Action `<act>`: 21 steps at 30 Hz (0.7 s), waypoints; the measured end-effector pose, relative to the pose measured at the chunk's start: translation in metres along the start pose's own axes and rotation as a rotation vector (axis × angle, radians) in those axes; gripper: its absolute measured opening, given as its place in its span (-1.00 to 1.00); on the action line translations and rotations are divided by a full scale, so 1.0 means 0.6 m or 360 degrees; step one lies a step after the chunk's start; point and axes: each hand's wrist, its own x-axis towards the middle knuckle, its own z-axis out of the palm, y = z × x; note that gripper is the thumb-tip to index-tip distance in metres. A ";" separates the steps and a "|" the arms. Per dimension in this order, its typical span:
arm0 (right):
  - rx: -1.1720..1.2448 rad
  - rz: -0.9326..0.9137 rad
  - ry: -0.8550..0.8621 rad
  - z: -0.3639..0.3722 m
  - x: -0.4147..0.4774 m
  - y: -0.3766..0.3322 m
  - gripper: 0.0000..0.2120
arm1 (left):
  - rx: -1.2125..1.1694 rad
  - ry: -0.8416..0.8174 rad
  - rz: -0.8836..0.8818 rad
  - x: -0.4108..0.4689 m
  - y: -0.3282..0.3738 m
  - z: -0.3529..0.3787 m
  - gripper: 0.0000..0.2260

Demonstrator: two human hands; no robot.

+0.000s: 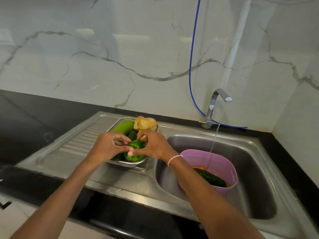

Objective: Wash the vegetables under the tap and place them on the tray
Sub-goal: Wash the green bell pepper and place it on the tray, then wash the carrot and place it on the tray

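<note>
A steel tray (128, 163) on the sink's draining board holds a pale green gourd (123, 128), potatoes (144, 123) and green peppers. Both hands meet over it. My left hand (107, 147) and my right hand (155, 145) hold one green pepper (136, 144) between thumbs and fingers, just above another green pepper (133, 156). A pink tub (217, 163) stands in the sink basin (250, 161) with a dark cucumber (211, 178) and something orange inside. Water runs from the tap (218, 99) into the tub.
A blue hose (192, 66) hangs down the marble wall behind the tap. Black countertop (43, 114) lies left of the ribbed draining board (81, 140) and along the front edge. A corner wall stands at the right.
</note>
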 end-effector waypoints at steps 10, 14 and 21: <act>0.0176 -0.0017 0.0038 -0.013 -0.013 0.023 -0.63 | 0.0369 0.0026 0.0026 0.017 -0.002 0.000 -0.60; 0.0203 -0.0050 0.0205 -0.026 -0.023 0.061 -0.70 | 0.0700 0.0216 0.0145 0.034 0.036 0.029 -0.71; 0.0185 0.0261 0.0574 -0.117 -0.092 0.181 -0.84 | 0.0545 0.0398 0.0695 0.048 0.152 0.162 -0.81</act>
